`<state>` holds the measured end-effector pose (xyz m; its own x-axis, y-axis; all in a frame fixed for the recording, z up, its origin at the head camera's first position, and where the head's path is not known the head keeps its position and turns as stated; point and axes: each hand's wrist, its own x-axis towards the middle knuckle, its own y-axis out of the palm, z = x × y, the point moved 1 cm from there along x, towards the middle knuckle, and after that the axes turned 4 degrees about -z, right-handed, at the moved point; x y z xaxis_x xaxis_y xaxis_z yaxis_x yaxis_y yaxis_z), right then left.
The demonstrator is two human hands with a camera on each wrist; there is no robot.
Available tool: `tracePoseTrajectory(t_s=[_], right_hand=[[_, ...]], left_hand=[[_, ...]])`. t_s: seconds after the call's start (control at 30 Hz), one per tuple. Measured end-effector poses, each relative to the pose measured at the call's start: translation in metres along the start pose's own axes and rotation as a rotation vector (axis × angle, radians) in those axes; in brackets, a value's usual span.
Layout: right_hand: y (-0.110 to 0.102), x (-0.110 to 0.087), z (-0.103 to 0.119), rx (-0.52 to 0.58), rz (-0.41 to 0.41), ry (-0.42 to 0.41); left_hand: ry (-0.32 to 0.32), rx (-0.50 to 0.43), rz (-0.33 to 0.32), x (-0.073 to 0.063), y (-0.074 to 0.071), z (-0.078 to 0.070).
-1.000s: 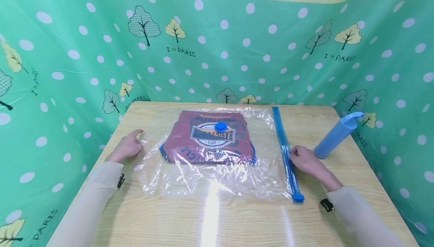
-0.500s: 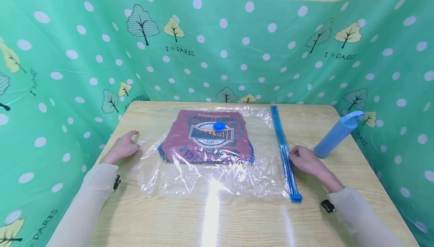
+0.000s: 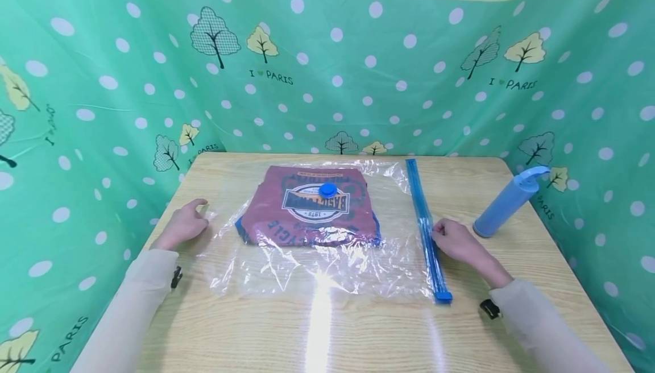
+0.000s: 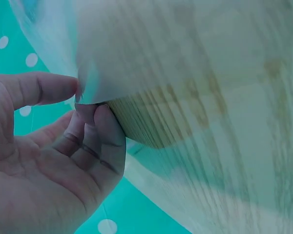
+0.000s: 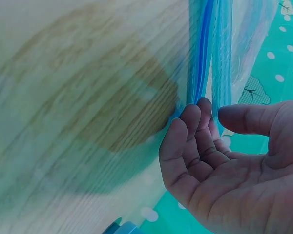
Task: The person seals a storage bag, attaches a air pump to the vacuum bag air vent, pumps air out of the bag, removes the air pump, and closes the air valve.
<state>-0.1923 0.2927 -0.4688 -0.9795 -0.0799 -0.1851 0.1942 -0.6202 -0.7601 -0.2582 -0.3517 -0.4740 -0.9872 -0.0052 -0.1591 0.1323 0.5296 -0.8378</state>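
A clear vacuum storage bag (image 3: 394, 214) lies flat on the table. Inside it is a folded maroon garment (image 3: 307, 236) with a printed badge. On the bag's top sits a round blue valve cap (image 3: 328, 190). My left hand (image 3: 185, 224) pinches the bag's left edge; in the left wrist view the film passes between thumb and fingers. At the opposite side my right hand (image 3: 457, 241) holds the blue zip strip (image 3: 421, 191) of the bag between thumb and curled fingers. A blue zip slider (image 3: 443, 297) sits at the strip's near end.
Right of my right hand a blue hand pump (image 3: 506, 205) stands on the wooden table (image 3: 256, 333). A green dotted curtain (image 3: 327, 77) surrounds the table at the back and sides.
The bag, with the garment inside, has shifted slightly left. Both hands have moved a little left with it, keeping hold of its edges. The pump has stayed put.
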Motion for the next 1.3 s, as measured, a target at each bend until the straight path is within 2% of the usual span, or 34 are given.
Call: tracePoseTrajectory(t_s=[0.23,0.53,0.67,1.03,1.3], right_hand=[[0.000,-0.002,0.005,0.011,0.017,0.008],[-0.001,-0.003,0.003,0.012,0.017,-0.015],[0.000,-0.003,0.005,0.016,0.016,-0.030],[0.008,0.001,0.008,0.008,0.011,-0.037],[0.013,0.006,0.012,0.013,0.018,-0.040]], left_hand=[[-0.032,-0.009,0.026,-0.001,-0.005,0.008],[-0.008,-0.012,0.047,-0.004,-0.007,0.009],[-0.011,-0.005,0.033,-0.007,-0.007,0.009],[-0.075,0.007,-0.005,-0.011,-0.007,0.008],[-0.063,0.041,-0.044,-0.008,-0.009,0.018]])
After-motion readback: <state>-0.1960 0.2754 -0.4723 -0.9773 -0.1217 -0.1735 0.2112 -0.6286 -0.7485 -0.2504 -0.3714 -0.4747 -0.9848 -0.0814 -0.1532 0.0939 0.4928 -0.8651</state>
